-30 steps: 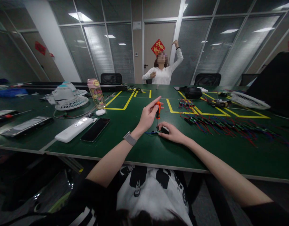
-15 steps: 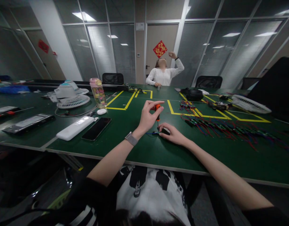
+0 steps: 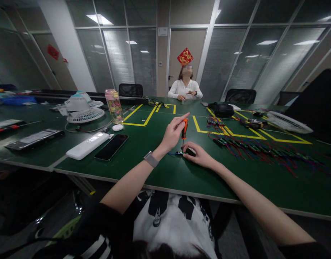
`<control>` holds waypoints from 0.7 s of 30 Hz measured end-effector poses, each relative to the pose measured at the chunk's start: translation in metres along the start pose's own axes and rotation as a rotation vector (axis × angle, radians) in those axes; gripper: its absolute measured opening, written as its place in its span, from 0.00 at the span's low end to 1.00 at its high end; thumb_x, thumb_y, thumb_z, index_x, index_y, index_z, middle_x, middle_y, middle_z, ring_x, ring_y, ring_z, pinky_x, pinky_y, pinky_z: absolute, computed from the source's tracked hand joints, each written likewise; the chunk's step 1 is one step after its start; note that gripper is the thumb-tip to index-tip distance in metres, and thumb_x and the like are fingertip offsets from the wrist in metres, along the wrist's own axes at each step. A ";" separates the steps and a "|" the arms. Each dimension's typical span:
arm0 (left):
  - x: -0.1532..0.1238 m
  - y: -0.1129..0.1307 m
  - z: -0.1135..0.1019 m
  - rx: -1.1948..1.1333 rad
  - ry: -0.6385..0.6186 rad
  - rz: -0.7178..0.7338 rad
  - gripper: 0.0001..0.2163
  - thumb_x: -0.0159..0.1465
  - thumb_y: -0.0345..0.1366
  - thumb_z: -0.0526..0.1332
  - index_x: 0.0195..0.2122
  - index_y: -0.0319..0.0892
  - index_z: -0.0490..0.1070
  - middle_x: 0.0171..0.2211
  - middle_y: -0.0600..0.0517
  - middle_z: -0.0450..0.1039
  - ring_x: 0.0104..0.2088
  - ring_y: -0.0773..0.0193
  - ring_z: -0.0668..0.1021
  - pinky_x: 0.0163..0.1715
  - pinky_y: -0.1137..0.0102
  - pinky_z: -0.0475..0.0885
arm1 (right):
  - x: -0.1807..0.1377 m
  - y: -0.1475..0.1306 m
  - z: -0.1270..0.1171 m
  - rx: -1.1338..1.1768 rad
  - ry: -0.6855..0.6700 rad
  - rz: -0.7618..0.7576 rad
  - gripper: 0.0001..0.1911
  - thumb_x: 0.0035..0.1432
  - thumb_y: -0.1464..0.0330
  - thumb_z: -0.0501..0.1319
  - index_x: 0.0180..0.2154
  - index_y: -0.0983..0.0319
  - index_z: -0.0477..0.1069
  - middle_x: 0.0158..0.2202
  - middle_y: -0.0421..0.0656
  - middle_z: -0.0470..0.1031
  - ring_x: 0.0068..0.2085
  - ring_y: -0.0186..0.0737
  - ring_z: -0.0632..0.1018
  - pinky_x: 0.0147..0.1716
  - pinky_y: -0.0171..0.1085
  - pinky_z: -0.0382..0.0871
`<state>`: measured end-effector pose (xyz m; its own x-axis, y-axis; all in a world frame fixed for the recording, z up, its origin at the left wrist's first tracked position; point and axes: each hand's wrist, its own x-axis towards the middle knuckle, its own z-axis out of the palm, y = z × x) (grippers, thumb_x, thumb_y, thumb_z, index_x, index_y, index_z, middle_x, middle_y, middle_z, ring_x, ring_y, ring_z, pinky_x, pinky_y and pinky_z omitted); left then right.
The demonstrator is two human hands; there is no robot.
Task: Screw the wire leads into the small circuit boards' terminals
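A screwdriver (image 3: pixel 184 133) with an orange and black handle stands nearly upright, its tip down on a small circuit board (image 3: pixel 179 153) that lies on the green table. My left hand (image 3: pixel 173 133), with a watch on the wrist, has thumb and fingers at the top of the handle. Low on the table, my right hand (image 3: pixel 198 155) pinches the board's right side close to the screwdriver tip. A blue wire runs out from the board to the left. Its right end is hidden by my fingers.
Wired circuit boards (image 3: pixel 251 146) lie in a row at right. On the left are a phone (image 3: pixel 111 147), a white power bank (image 3: pixel 87 145), an earbud case (image 3: pixel 118 127), a bottle (image 3: pixel 114 108) and a fan (image 3: pixel 83 109). A person (image 3: pixel 185 88) sits opposite.
My left hand's fingers have shifted on the handle, leaving more of the screwdriver showing. My right hand stays at the board. The person opposite has lowered a raised arm to the table.
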<state>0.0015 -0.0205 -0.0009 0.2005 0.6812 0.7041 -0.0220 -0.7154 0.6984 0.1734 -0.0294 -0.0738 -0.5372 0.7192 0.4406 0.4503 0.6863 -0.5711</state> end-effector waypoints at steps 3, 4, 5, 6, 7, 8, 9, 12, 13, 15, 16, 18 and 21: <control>-0.001 0.000 0.001 -0.070 -0.028 -0.028 0.15 0.66 0.36 0.54 0.53 0.45 0.69 0.41 0.49 0.73 0.37 0.66 0.76 0.38 0.70 0.71 | 0.000 0.001 0.000 -0.006 -0.004 0.006 0.04 0.55 0.69 0.61 0.34 0.61 0.69 0.42 0.46 0.72 0.46 0.44 0.74 0.50 0.46 0.65; -0.001 0.000 0.001 -0.046 -0.001 -0.015 0.15 0.65 0.37 0.56 0.52 0.44 0.70 0.40 0.49 0.73 0.37 0.66 0.75 0.38 0.70 0.71 | 0.000 0.001 0.000 -0.006 -0.004 0.006 0.04 0.55 0.69 0.61 0.34 0.60 0.69 0.42 0.46 0.72 0.46 0.44 0.74 0.50 0.46 0.65; -0.001 -0.001 0.001 -0.004 0.034 0.003 0.14 0.63 0.37 0.58 0.50 0.44 0.72 0.39 0.49 0.72 0.37 0.66 0.75 0.39 0.71 0.71 | 0.000 0.002 0.001 -0.004 -0.004 0.005 0.03 0.55 0.69 0.61 0.34 0.60 0.69 0.42 0.46 0.72 0.46 0.44 0.74 0.50 0.46 0.65; -0.001 -0.001 0.001 0.042 0.066 0.022 0.14 0.62 0.37 0.60 0.49 0.45 0.73 0.40 0.49 0.71 0.38 0.66 0.74 0.40 0.71 0.70 | 0.000 0.002 0.001 0.000 -0.003 0.004 0.03 0.55 0.68 0.61 0.34 0.60 0.69 0.42 0.46 0.72 0.46 0.44 0.74 0.50 0.46 0.65; -0.001 -0.002 0.001 0.080 0.088 0.037 0.13 0.62 0.37 0.60 0.47 0.45 0.74 0.40 0.49 0.70 0.39 0.66 0.74 0.42 0.71 0.70 | 0.000 0.002 0.001 0.003 -0.002 0.003 0.03 0.55 0.68 0.61 0.34 0.60 0.69 0.42 0.46 0.73 0.46 0.44 0.74 0.50 0.46 0.65; -0.001 -0.002 0.001 0.100 0.095 0.047 0.12 0.63 0.36 0.59 0.47 0.46 0.74 0.42 0.49 0.69 0.41 0.66 0.73 0.43 0.71 0.70 | 0.000 0.001 0.001 0.007 0.000 0.004 0.03 0.55 0.68 0.61 0.34 0.60 0.69 0.42 0.46 0.73 0.46 0.44 0.74 0.50 0.46 0.65; 0.000 -0.003 0.000 0.097 0.086 0.049 0.12 0.64 0.35 0.57 0.48 0.46 0.74 0.43 0.49 0.69 0.42 0.66 0.73 0.44 0.71 0.69 | 0.000 0.001 0.001 0.009 0.002 0.005 0.03 0.56 0.68 0.60 0.34 0.60 0.69 0.42 0.46 0.73 0.46 0.44 0.74 0.50 0.46 0.65; 0.001 -0.003 -0.001 -0.013 -0.004 0.011 0.15 0.66 0.33 0.52 0.53 0.46 0.69 0.44 0.49 0.71 0.42 0.66 0.74 0.42 0.70 0.70 | 0.000 0.000 0.000 0.016 0.007 0.009 0.04 0.55 0.68 0.60 0.35 0.60 0.69 0.41 0.45 0.73 0.45 0.44 0.74 0.49 0.46 0.66; 0.001 -0.003 -0.001 -0.041 -0.022 -0.003 0.16 0.66 0.34 0.52 0.54 0.46 0.68 0.42 0.49 0.71 0.41 0.66 0.75 0.41 0.71 0.71 | -0.001 -0.001 0.000 0.016 0.008 0.013 0.05 0.55 0.68 0.60 0.36 0.60 0.68 0.41 0.45 0.73 0.45 0.44 0.74 0.49 0.46 0.66; 0.000 -0.002 -0.001 -0.024 -0.004 0.000 0.15 0.64 0.34 0.55 0.53 0.45 0.69 0.40 0.49 0.71 0.39 0.66 0.74 0.40 0.71 0.71 | -0.001 0.000 0.000 0.013 0.009 0.019 0.05 0.55 0.69 0.61 0.35 0.60 0.68 0.41 0.45 0.73 0.45 0.44 0.74 0.49 0.46 0.66; 0.000 -0.002 -0.001 0.017 0.022 0.015 0.15 0.63 0.35 0.58 0.51 0.45 0.71 0.40 0.49 0.70 0.39 0.66 0.74 0.41 0.71 0.71 | -0.001 0.000 0.000 0.010 0.007 0.021 0.05 0.55 0.69 0.61 0.35 0.60 0.68 0.41 0.45 0.73 0.45 0.44 0.74 0.49 0.46 0.66; -0.001 -0.001 -0.001 0.098 0.060 0.041 0.14 0.62 0.35 0.59 0.49 0.46 0.73 0.41 0.49 0.68 0.40 0.66 0.73 0.43 0.71 0.70 | -0.001 0.001 0.000 0.007 0.002 0.021 0.04 0.55 0.69 0.60 0.35 0.60 0.68 0.42 0.45 0.72 0.46 0.44 0.74 0.50 0.46 0.65; -0.001 0.001 -0.001 0.085 0.020 0.025 0.15 0.65 0.34 0.55 0.52 0.47 0.71 0.42 0.49 0.69 0.41 0.66 0.73 0.42 0.71 0.69 | -0.001 0.002 0.000 0.012 -0.005 0.019 0.03 0.55 0.70 0.60 0.35 0.61 0.68 0.42 0.46 0.72 0.46 0.44 0.74 0.50 0.46 0.65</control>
<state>0.0006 -0.0218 -0.0015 0.1812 0.6651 0.7244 0.0570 -0.7425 0.6674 0.1751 -0.0289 -0.0754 -0.5321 0.7318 0.4258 0.4523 0.6708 -0.5877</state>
